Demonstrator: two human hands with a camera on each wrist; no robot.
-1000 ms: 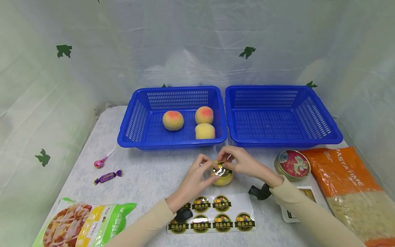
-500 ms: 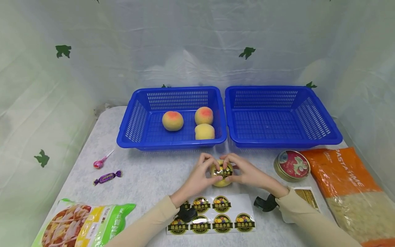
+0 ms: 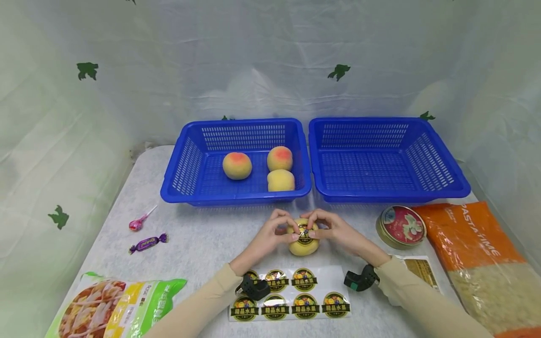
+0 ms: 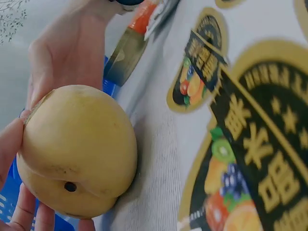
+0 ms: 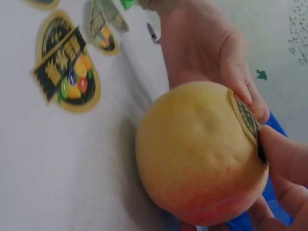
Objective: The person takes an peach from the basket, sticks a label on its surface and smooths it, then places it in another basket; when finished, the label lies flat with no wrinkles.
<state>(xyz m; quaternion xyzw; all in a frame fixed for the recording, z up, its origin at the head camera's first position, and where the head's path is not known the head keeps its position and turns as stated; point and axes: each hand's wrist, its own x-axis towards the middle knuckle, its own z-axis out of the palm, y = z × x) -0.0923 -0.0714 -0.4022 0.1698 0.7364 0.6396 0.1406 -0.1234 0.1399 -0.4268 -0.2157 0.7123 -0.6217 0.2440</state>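
Observation:
A yellow peach (image 3: 302,250) sits on the table between both hands, with a round black and gold sticker (image 3: 305,239) on its top. My left hand (image 3: 270,234) grips it from the left, thumb and fingertips at the sticker's edge. From the right, my right hand (image 3: 336,233) holds the fruit the same way, its thumb on the label. In the left wrist view the peach (image 4: 79,144) shows a small dark hole. The right wrist view shows a red blush and the sticker (image 5: 246,117) lying along the curve. Below the hands lies a sticker sheet (image 3: 334,277).
Behind stand two blue baskets; the left basket (image 3: 198,195) holds three peaches, the right basket (image 3: 393,193) none. A round tin (image 3: 401,227) and orange pasta bag (image 3: 486,253) lie right. A lollipop (image 3: 137,224), wrapped candy (image 3: 148,242) and green food bag (image 3: 122,305) lie left.
The right hand has moved from the sticker's far edge down to the peach's right side. Both thumbs now rest on the sticker, which lies flatter on the fruit.

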